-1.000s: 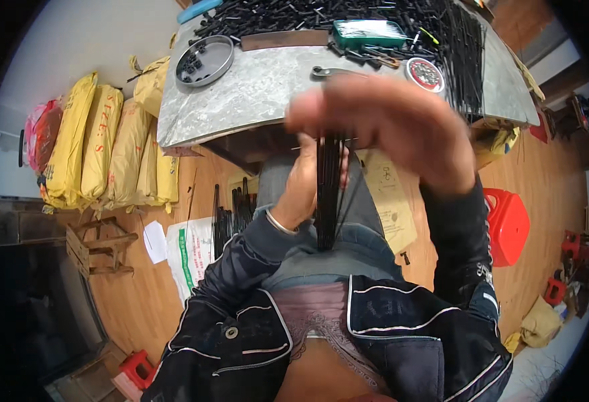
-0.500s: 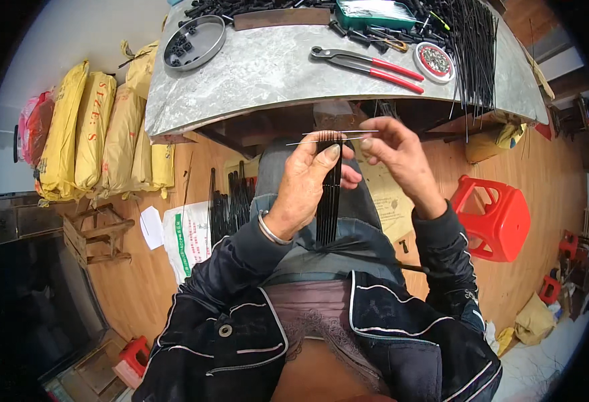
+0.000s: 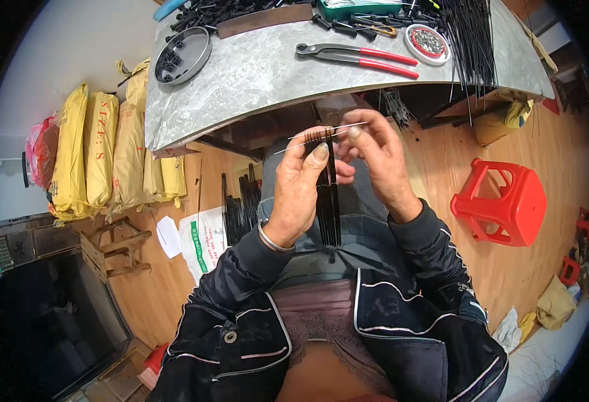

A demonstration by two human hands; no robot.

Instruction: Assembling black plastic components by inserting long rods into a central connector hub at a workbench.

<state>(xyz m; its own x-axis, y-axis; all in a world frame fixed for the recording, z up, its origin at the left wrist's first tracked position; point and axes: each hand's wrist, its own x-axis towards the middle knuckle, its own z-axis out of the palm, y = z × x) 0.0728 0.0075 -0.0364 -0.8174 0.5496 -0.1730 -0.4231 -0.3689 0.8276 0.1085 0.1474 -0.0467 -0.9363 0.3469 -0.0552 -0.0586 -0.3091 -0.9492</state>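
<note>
Above my lap, my left hand (image 3: 294,194) is closed round a row of thin black rods (image 3: 329,218), its thumb pressed on them near the top. They hang down side by side between my thumb and fingers. Two thin metal wires (image 3: 289,148) run crosswise at the rods' upper ends and slant up to the right. At their right end, my right hand (image 3: 383,161) pinches with thumb and forefinger, close beside the rods. How the wires pass the rods is too fine to make out.
Ahead, a grey marbled table (image 3: 254,77) bears red-handled pincers (image 3: 368,57), a round grey tray (image 3: 204,57), a dish of small metal parts (image 3: 428,43) and long black rods (image 3: 470,47). A red stool (image 3: 525,208) stands right, yellow sacks (image 3: 100,154) left.
My right hand has come left, closer to the rods, and the wires slant more steeply. The whole view has shifted slightly. My left hand keeps its hold.
</note>
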